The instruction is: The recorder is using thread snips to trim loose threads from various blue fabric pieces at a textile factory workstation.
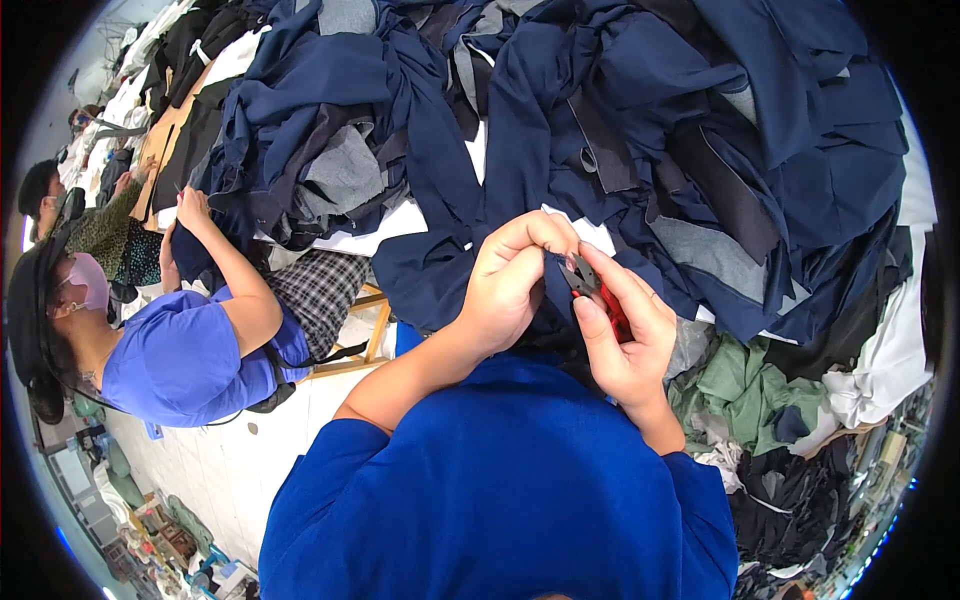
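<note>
In front of my chest, my left hand (pixel 508 278) pinches the edge of a navy garment (pixel 556 290) between thumb and fingers. My right hand (pixel 632 335) is closed around small thread snips (pixel 586 277) with dark blades and red on the handle. The blades meet the cloth edge close to my left fingertips. Whether they are cutting a thread I cannot tell. From my hands the navy cloth hangs down, and part of it is hidden behind my fingers.
A large heap of navy garments (pixel 690 60) with grey and black inner sides covers the table ahead. To my left a co-worker in a purple shirt (pixel 185 350) handles dark cloth; another person sits beyond. Green fabric (pixel 745 385) and dark scraps (pixel 800 500) are piled at right.
</note>
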A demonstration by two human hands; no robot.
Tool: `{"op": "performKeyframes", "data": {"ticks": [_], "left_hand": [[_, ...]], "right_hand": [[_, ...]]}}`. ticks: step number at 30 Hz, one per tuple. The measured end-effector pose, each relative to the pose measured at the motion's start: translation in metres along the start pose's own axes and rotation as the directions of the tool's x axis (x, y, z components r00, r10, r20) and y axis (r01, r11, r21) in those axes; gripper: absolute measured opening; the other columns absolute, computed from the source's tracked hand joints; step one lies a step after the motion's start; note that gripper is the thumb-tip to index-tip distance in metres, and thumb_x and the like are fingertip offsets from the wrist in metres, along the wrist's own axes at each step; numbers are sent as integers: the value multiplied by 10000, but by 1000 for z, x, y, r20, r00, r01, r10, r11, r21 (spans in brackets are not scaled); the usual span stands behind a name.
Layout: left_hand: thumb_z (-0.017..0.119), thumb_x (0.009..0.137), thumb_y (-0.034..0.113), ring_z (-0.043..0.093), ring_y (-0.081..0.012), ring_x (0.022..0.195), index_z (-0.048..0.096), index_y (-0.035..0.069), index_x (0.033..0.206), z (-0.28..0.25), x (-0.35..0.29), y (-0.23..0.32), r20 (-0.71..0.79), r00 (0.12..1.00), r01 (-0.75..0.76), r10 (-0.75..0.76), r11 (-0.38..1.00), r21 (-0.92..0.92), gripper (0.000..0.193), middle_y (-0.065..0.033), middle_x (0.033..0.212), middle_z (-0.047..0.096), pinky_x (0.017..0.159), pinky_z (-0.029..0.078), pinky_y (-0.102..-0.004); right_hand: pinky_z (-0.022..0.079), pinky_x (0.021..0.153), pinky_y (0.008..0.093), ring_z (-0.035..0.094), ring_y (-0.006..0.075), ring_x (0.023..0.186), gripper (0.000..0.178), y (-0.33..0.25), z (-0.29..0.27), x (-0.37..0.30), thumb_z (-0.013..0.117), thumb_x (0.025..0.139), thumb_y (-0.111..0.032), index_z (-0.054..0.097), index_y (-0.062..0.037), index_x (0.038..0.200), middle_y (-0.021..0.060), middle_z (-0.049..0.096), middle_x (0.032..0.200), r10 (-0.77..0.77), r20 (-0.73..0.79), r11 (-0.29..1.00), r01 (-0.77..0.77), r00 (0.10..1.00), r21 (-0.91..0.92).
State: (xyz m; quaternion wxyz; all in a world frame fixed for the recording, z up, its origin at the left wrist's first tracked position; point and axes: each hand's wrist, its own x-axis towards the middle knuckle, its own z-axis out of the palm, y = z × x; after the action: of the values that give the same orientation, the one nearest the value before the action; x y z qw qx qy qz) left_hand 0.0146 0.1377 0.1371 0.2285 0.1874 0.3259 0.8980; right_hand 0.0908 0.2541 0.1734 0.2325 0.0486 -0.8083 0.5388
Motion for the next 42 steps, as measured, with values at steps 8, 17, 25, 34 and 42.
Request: {"op": "performKeyframes", "data": {"ticks": [8, 17, 25, 34, 42], "left_hand": [[396, 817, -29, 470, -136, 744, 485, 35, 720, 0, 1, -1, -25, 999, 37, -39, 998, -50, 146, -65, 775, 506, 690, 400, -249], [368, 775, -44, 477, -136, 772, 496, 13, 732, -1, 0, -2, -36, 998, 45, -47, 997, -61, 148, -71, 800, 523, 725, 389, -252], [385, 793, -53, 467, -175, 723, 468, 18, 693, 5, -4, -1, 71, 997, 17, -28, 989, 148, 148, -92, 730, 509, 727, 384, -283], [363, 763, -31, 471, -106, 733, 507, -11, 717, 0, -4, -3, 24, 998, 55, -62, 976, 210, 152, -41, 750, 529, 703, 379, -244], [384, 752, 16, 425, -158, 693, 463, 14, 686, 6, -6, 1, 27, 992, 118, -126, 971, 210, 103, -66, 683, 480, 677, 340, -266]], "right_hand": [[417, 567, 193, 522, 92, 594, 391, 0, -1, 0, 628, 757, 45, 576, 40, 1145, 76, 597, 733, 17, -2, 999, -17, 1000, 27], [451, 617, 213, 580, 122, 667, 394, -1, -1, 2, 618, 765, 50, 568, 41, 1156, 111, 634, 821, 13, -3, 1000, -13, 1000, 24], [403, 627, 179, 494, 63, 674, 347, 13, 4, -3, 591, 831, -21, 558, 28, 1173, 34, 581, 802, 132, -181, 990, -137, 975, -16], [419, 615, 166, 557, 55, 695, 491, 15, 6, -12, 752, 693, 0, 545, 30, 1137, 40, 622, 820, 167, -79, 972, -150, 983, 183], [227, 448, 177, 327, 6, 497, 114, 43, 11, 6, 531, 910, -72, 568, 24, 959, -50, 466, 624, 420, -327, 713, -85, 847, 696]]}}
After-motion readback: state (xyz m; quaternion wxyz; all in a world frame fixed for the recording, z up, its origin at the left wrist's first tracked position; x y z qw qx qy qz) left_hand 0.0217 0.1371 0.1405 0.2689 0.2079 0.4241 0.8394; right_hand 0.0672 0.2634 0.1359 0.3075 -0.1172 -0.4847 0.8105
